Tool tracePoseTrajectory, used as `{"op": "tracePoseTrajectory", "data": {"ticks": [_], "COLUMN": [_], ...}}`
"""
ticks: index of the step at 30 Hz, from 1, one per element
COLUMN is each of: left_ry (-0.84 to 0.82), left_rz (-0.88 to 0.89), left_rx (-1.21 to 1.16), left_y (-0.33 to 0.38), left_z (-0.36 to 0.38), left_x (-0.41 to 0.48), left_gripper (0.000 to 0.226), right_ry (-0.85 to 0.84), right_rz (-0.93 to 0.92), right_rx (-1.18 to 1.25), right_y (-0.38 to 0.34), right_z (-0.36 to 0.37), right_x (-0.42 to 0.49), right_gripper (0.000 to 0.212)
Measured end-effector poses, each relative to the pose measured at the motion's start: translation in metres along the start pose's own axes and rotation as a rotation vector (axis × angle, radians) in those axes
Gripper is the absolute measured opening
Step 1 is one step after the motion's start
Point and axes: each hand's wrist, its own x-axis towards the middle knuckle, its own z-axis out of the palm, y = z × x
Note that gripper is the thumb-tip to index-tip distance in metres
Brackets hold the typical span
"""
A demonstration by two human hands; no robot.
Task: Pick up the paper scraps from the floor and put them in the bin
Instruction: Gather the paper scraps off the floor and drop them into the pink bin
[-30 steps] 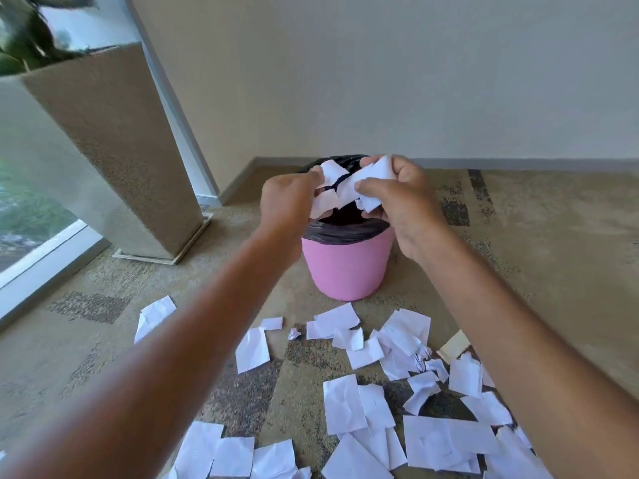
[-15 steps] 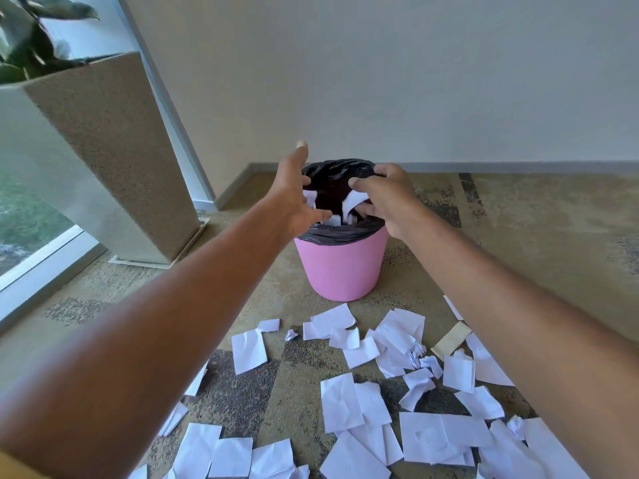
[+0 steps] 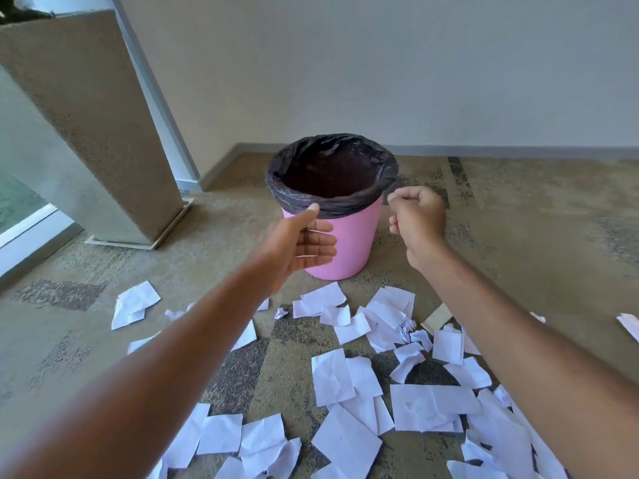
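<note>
In the head view, the left hand point(image 3: 304, 242) is being held out flat in front of the pink bin point(image 3: 352, 243), fingers straight and empty, thumb raised beside the black liner point(image 3: 332, 202). The right hand point(image 3: 416, 226) is being held just right of the bin, its fingers curled into a fist with nothing gripped as far as can be seen. The paper scraps point(image 3: 333, 376) are lying scattered over the carpet point(image 3: 518, 236) on the near side of the bin, below both hands and apart from the fingers.
</note>
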Motion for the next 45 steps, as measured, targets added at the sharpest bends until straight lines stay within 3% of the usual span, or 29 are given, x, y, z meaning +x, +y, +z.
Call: {"op": "tracePoseTrajectory", "data": {"ticks": [4,7,11,15,19,23,30,35,38,45], "left_ry": [0.043,0.079,0.075,0.006,-0.037,0.01,0.103,0.14,0.15,0.182], "left_rz": [-0.004,0.06,0.073,0.044,-0.022,0.049,0.233,0.255,0.26,0.293], "left_rx": [0.365,0.663,0.966,1.035,1.147,1.34,1.417,1.367,1.343,1.324], "left_y": [-0.061,-0.101,-0.14,-0.166,-0.175,-0.177,-0.178,-0.18,-0.178,-0.173], "left_z": [-0.006,-0.008,-0.006,-0.005,-0.003,-0.002,-0.002,-0.005,-0.005,-0.002], "left_x": [0.006,0.014,0.022,0.03,0.035,0.04,0.044,0.042,0.04,0.03], "left_gripper": [0.028,0.02,0.056,0.094,0.105,0.095,0.037,0.03,0.026,0.014], "right_ry": [-0.05,-0.185,-0.427,-0.562,-0.61,-0.619,-0.552,-0.443,-0.373,-0.243], "right_rz": [0.066,0.069,-0.004,-0.091,-0.171,-0.258,-0.259,-0.236,-0.259,-0.237], "right_rx": [-0.189,-0.369,-0.675,-0.933,-1.075,-1.154,-0.998,-1.005,-0.974,-0.788], "right_y": [0.064,0.105,0.146,0.167,0.178,0.178,0.168,0.164,0.163,0.142], "right_z": [-0.02,-0.033,-0.045,-0.051,-0.049,-0.043,-0.037,-0.041,-0.042,-0.039], "right_x": [-0.011,-0.018,-0.027,-0.038,-0.045,-0.051,-0.05,-0.048,-0.05,-0.051], "right_gripper": [0.007,0.009,0.016,0.053,0.074,0.064,0.039,0.033,0.009,0.026]}}
